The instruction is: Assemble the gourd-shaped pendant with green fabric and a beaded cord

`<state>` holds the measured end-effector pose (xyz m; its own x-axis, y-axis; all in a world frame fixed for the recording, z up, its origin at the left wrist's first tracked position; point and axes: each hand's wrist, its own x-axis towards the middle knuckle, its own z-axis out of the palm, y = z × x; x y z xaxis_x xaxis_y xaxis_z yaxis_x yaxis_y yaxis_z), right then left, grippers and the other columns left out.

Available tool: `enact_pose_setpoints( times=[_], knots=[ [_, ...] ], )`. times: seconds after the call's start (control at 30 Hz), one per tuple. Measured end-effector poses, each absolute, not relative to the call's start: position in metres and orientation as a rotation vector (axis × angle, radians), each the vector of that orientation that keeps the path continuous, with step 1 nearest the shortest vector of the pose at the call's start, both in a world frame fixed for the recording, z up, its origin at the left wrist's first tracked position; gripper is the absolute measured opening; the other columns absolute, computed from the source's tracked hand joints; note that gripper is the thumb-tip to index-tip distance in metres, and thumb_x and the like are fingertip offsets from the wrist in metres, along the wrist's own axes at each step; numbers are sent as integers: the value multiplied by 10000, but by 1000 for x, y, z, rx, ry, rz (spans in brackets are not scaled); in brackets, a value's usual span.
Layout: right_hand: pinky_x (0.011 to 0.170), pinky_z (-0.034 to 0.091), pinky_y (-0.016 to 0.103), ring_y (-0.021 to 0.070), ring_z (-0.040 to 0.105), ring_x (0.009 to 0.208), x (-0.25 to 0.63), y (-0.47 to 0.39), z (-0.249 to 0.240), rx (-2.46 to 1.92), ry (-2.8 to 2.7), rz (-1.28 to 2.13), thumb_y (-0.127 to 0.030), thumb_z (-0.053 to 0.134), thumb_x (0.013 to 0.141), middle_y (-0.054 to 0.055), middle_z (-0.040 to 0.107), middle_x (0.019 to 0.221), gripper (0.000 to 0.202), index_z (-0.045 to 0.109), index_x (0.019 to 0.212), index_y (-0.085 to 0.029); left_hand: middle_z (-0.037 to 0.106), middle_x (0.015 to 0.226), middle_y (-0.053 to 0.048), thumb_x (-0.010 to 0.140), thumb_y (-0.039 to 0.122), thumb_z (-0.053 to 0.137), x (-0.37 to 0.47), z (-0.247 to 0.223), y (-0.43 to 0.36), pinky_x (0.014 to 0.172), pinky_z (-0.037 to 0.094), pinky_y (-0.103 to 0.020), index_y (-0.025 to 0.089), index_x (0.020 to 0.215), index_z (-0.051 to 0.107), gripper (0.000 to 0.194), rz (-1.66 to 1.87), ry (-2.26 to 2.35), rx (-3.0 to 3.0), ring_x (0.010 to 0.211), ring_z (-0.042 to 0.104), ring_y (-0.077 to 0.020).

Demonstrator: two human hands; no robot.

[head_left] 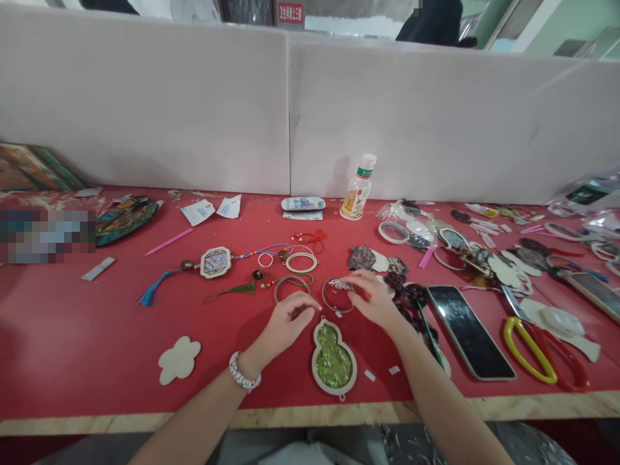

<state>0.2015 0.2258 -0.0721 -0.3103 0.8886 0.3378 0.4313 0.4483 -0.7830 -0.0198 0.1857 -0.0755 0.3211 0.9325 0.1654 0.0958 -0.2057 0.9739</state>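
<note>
Your left hand (289, 321) curls loosely beside the top of the green gourd-shaped pendant (334, 361), which lies flat on the red table (116, 352) between your forearms; I can't tell whether those fingers grip anything. Your right hand (371, 300) bends over a thin hoop (323, 295) with tiny pale beads (340, 284), its fingers covering one side, so any pinch stays unclear. Your left hand partly hides another hoop (276, 290). The clear bottle (588, 194) at far right is cut off.
</note>
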Motion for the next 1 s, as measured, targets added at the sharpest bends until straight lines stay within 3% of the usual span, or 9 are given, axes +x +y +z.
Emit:
enact_pose_setpoints(
  times=[0.1, 0.27, 0.53, 0.8, 1.0],
  knots=[
    [867, 359, 410, 237, 452, 961, 198, 225, -77, -1204, -2248, 365, -157, 518, 712, 61, 559, 1004, 314, 653, 978, -253, 534, 777, -35, 805, 190, 476, -20, -75, 186, 597, 412, -224, 144, 822, 613, 146, 1031, 964, 1572, 647, 504, -115],
    [880, 331, 425, 259, 412, 1021, 195, 222, -82, -1286, -2357, 156, -195, 540, 724, 47, 548, 1106, 279, 665, 960, -274, 541, 781, -34, 796, 168, 474, -20, -74, 185, 605, 415, -222, 141, 822, 607, 138, 1028, 976, 1565, 653, 509, -114],
    [857, 358, 400, 239, 438, 975, 187, 222, -85, -1290, -2269, 154, -198, 552, 759, 58, 570, 1004, 88, 634, 777, -223, 546, 785, -32, 795, 167, 470, -19, -73, 184, 604, 418, -220, 145, 830, 606, 142, 1006, 1003, 1571, 645, 509, -111],
    [811, 392, 372, 203, 494, 871, 189, 222, -82, -1221, -2170, 235, -190, 481, 810, 66, 583, 894, 111, 591, 801, -195, 545, 787, -32, 803, 171, 467, -21, -74, 186, 608, 415, -221, 148, 836, 605, 144, 1004, 989, 1583, 654, 511, -113],
    [836, 393, 374, 207, 494, 910, 191, 224, -83, -1206, -2111, 261, -182, 508, 791, 64, 576, 913, 105, 606, 825, -202, 539, 788, -32, 811, 192, 471, -21, -75, 185, 608, 411, -220, 148, 845, 604, 144, 1002, 978, 1576, 654, 507, -111]
  ],
)
